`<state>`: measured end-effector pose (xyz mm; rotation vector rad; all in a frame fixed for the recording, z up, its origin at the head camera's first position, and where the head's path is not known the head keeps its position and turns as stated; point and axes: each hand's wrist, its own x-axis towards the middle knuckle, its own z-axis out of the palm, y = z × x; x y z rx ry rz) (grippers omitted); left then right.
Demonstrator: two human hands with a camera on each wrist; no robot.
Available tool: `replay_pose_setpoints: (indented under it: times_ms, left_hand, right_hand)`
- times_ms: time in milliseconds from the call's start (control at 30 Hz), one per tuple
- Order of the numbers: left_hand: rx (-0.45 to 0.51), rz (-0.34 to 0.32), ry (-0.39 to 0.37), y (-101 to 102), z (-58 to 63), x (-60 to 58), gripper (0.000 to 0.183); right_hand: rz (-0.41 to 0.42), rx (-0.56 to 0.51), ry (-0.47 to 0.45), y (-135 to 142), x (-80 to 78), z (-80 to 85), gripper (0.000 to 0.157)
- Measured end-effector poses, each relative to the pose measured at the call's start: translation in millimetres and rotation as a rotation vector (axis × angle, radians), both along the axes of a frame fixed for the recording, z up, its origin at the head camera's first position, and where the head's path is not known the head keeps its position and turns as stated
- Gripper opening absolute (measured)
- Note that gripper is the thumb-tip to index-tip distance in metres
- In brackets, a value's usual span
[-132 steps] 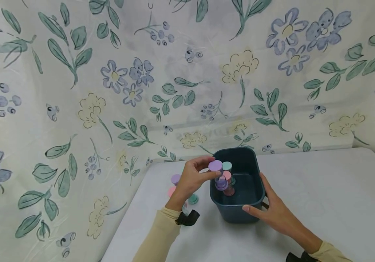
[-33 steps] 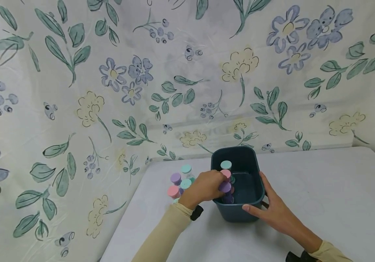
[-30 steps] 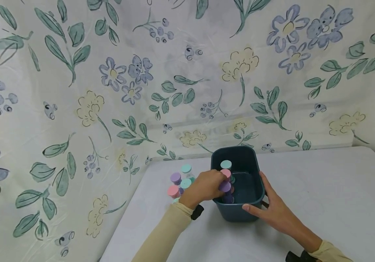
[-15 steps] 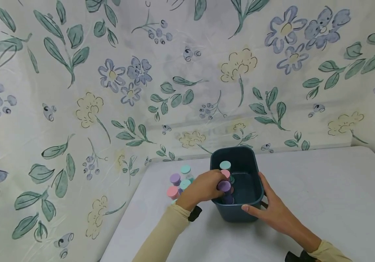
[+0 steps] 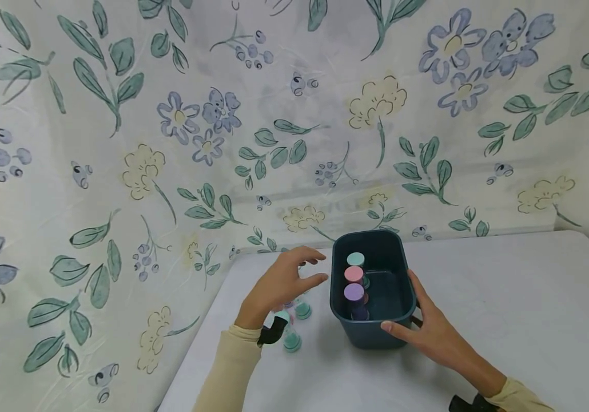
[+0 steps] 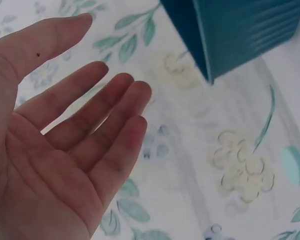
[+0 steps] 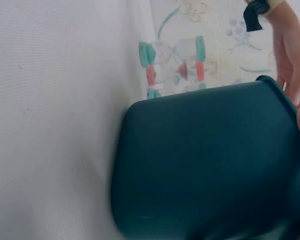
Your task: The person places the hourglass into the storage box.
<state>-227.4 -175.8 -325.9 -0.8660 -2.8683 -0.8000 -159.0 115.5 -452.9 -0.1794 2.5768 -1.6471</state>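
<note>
Three hourglasses (image 5: 354,275) in bin (image 5: 374,336) — left hand (image 5: 280,281) beside.

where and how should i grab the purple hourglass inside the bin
Best pinched by the rim of its top cap, from above. The purple hourglass appears to stand upright, its cap facing the open top of the bin, whose walls would hinder a sideways approach. The empty left hand looks well placed.

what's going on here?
A person's right hand holds a dark teal bin on the table. Inside, mint-capped, pink-capped and purple-capped sand timers stand in a row along its left side. The left hand is beside the bin, open, holding nothing. More sand timers stand outside the bin.
</note>
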Motion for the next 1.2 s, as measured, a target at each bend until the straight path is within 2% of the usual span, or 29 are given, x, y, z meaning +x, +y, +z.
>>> replay_pose_setpoints:
  times_ms: [200,367,600,833,1000,1200]
  left_hand:
    - [0.115,0.068,0.096,-31.3,7.1,1.0,0.041]
    - [0.191,0.171,0.1,-56.6,0.4,1.1,0.05]
    - [0.304,0.274,0.032,-83.0,-26.7,3.0,0.065]
    - [0.32,0.41,-0.078,-99.0,-60.9,6.2,0.088]
    - [0.336,0.437,-0.118,-105.1,-79.6,10.1,0.089]
    - [0.332,0.471,-0.153,-104.7,-94.5,14.3,0.085]
  right_hand:
    - [0.0,0.004,-0.016,-0.3,-0.1,0.1,0.123]
    - [0.001,0.005,-0.025,-0.7,-0.8,-0.3,0.123]
    - [0.005,-0.008,-0.01,0.2,-1.5,-0.7,0.123]
    - [0.006,-0.018,-0.022,-0.6,-0.9,-2.4,0.124]
    - [0.006,-0.022,-0.012,-0.2,-0.5,-2.0,0.122]
    - [0.0,-0.024,0.018,0.5,-0.5,-2.1,0.121]
